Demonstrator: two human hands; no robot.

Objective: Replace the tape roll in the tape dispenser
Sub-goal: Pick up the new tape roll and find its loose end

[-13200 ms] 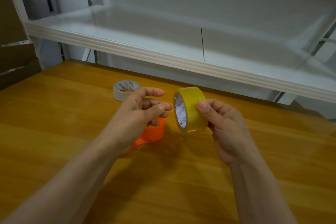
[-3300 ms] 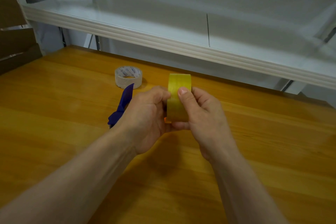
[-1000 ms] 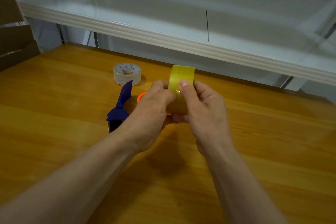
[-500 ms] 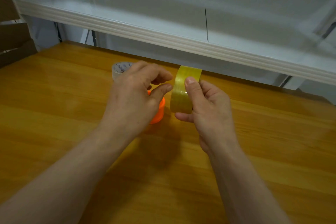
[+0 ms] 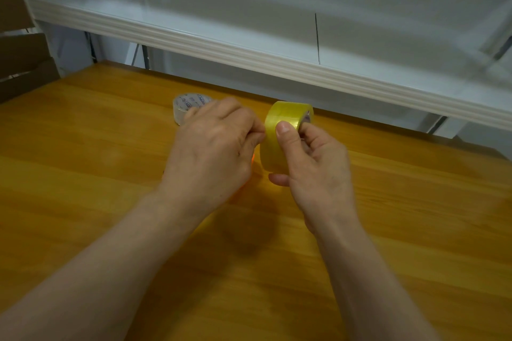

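Glossy yellow tape roll point(image 5: 273, 152) gripped by right hand point(image 5: 315, 171).

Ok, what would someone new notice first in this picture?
The bright yellow tape roll, held upright over the wooden table in the right hand. The left hand is close against its left side, fingers curled. Behind that hand, a clear tape roll lies flat on the table.

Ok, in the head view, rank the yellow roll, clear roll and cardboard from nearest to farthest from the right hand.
1. yellow roll: gripped in the right hand.
2. clear roll: on the table, back left.
3. cardboard: far left edge of view.
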